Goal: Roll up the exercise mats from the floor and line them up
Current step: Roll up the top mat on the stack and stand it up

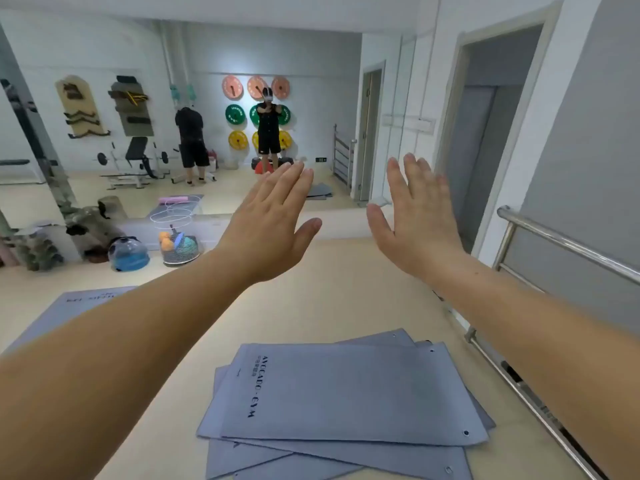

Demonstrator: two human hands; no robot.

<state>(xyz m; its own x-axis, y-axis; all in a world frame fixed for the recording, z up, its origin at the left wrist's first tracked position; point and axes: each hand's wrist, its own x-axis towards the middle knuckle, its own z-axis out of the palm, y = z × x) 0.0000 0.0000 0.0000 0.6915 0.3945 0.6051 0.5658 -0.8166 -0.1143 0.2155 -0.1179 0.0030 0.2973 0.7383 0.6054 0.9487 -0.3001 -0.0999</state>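
Left hand (273,223) and right hand (419,223) are both up in front of me at arm's length. Fingers are straight and close together, thumbs spread, palms turned roughly toward each other with a gap between. Neither hand holds or touches anything. The pile of grey mats (346,400) lies flat on the floor (329,292), low in view and nearer to me than the hands, well apart from both. It sits between my two forearms, closer to the right one. The mats are unrolled, stacked loosely and fanned at different angles. The top mat has dark lettering along one short end and metal eyelets at its corners. I can't count the sheets exactly. A second grey mat (86,303) lies flat further left, partly hidden behind my left forearm. A metal railing (554,237) runs along the wall just right of the pile. A wire basket (181,251) with balls stands by the mirror (207,64), beyond my left hand.
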